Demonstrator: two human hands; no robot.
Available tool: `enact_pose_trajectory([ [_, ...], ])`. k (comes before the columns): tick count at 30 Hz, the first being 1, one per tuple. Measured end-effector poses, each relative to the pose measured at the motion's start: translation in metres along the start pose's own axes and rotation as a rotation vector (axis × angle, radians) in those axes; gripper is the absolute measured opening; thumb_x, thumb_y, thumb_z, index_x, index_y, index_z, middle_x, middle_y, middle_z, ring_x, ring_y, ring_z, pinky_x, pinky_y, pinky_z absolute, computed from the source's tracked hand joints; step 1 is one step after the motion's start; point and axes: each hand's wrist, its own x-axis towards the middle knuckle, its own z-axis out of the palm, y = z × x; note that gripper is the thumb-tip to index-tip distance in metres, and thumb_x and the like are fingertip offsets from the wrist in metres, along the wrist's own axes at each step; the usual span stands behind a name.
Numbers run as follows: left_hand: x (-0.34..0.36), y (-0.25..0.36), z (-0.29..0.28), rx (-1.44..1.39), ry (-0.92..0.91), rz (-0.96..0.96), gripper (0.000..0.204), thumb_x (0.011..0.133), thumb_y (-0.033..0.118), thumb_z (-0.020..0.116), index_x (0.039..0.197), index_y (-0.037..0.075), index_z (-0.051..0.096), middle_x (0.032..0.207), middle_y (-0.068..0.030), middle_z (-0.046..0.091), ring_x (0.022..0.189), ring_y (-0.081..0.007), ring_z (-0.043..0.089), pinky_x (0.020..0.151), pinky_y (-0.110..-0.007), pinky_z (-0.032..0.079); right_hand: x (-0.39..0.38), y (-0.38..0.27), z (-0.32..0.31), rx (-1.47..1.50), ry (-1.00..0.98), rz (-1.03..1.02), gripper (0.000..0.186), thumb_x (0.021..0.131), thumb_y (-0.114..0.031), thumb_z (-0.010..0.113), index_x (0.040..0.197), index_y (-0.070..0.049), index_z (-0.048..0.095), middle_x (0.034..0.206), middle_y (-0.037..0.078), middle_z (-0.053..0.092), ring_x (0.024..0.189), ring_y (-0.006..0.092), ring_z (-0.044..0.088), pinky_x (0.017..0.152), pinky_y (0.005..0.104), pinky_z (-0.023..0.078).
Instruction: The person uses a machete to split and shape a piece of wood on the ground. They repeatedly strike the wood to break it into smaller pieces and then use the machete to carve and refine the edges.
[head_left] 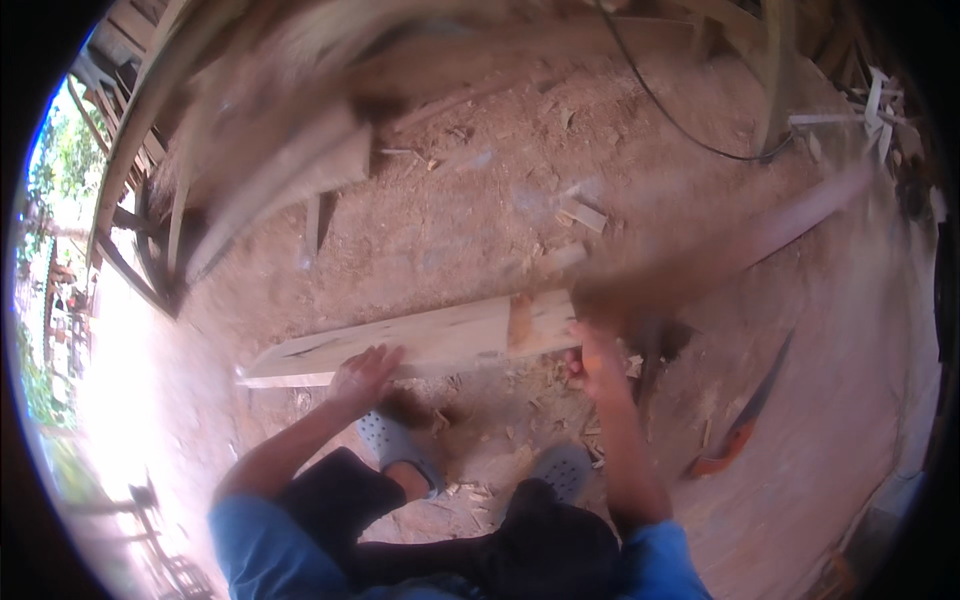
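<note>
A long pale wooden board (430, 335) lies slanted across in front of me, its right end farther away than its left. Close to that right end, a reddish-brown band (520, 322) crosses its face. My left hand (367, 373) grips the near edge left of the middle, fingers over the top face. At the near right corner my right hand (597, 362) has its fingers curled round the board; part of them is hidden. Right of my right arm, a handsaw (740, 430) with an orange handle lies on the ground.
Wood shavings (525, 400) litter the dirt floor around my grey clogs (398, 440). A blurred long timber (760, 230) stretches to the upper right. Beyond the board lies a small wood offcut (583, 214). A dark cable (680, 128) hangs at upper right; blurred wooden pieces (300, 170) stand upper left.
</note>
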Motion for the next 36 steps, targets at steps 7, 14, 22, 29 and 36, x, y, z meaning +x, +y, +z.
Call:
enact_pose_trajectory([
  [7, 0.018, 0.033, -0.049, -0.134, -0.122, -0.076, 0.065, 0.086, 0.014, 0.069, 0.147, 0.017, 0.047, 0.130, -0.0212, 0.065, 0.118, -0.0414, 0.063, 0.099, -0.052, 0.052, -0.001, -0.019, -0.018, 0.047, 0.004, 0.020, 0.032, 0.092, -0.034, 0.065, 0.089, -0.002, 0.062, 0.064, 0.003, 0.056, 0.047, 0.0101, 0.049, 0.045, 0.0310, 0.048],
  [14, 0.070, 0.070, -0.056, -0.145, -0.202, 0.004, 0.062, 0.089, 0.025, 0.071, 0.146, 0.018, 0.047, 0.114, -0.0241, 0.070, 0.106, -0.0452, 0.067, 0.093, -0.055, 0.052, 0.020, -0.050, -0.072, 0.151, -0.033, -0.042, 0.046, 0.097, -0.046, 0.065, 0.082, -0.003, 0.061, 0.062, 0.002, 0.056, 0.047, 0.0119, 0.051, 0.046, 0.0302, 0.049],
  [22, 0.105, 0.071, -0.035, -0.247, -0.149, 0.067, 0.051, 0.087, 0.035, 0.072, 0.127, 0.008, 0.056, 0.113, -0.0239, 0.069, 0.104, -0.0461, 0.066, 0.089, -0.055, 0.051, 0.000, 0.029, -0.174, -1.022, 0.619, -0.512, 0.039, 0.091, -0.036, 0.072, 0.101, 0.002, 0.069, 0.082, 0.020, 0.071, 0.082, 0.0430, 0.069, 0.076, 0.0489, 0.053],
  [29, 0.126, 0.100, -0.030, -0.305, -0.061, -0.173, 0.068, 0.084, 0.061, 0.074, 0.125, 0.008, 0.062, 0.113, -0.0209, 0.071, 0.108, -0.0404, 0.068, 0.093, -0.052, 0.053, 0.025, 0.094, -0.193, -1.268, 0.557, -0.352, 0.052, 0.084, -0.028, 0.078, 0.120, 0.004, 0.060, 0.101, 0.028, 0.069, 0.099, 0.0446, 0.068, 0.085, 0.0485, 0.053],
  [36, 0.156, 0.073, -0.024, -0.286, 0.048, -0.172, 0.088, 0.069, 0.082, 0.072, 0.112, 0.006, 0.072, 0.106, -0.0235, 0.073, 0.104, -0.0435, 0.069, 0.095, -0.052, 0.053, -0.022, 0.042, -0.173, -0.694, 0.476, -0.663, 0.035, 0.093, -0.018, 0.068, 0.120, 0.000, 0.055, 0.085, 0.012, 0.064, 0.070, 0.0256, 0.065, 0.063, 0.0382, 0.054],
])
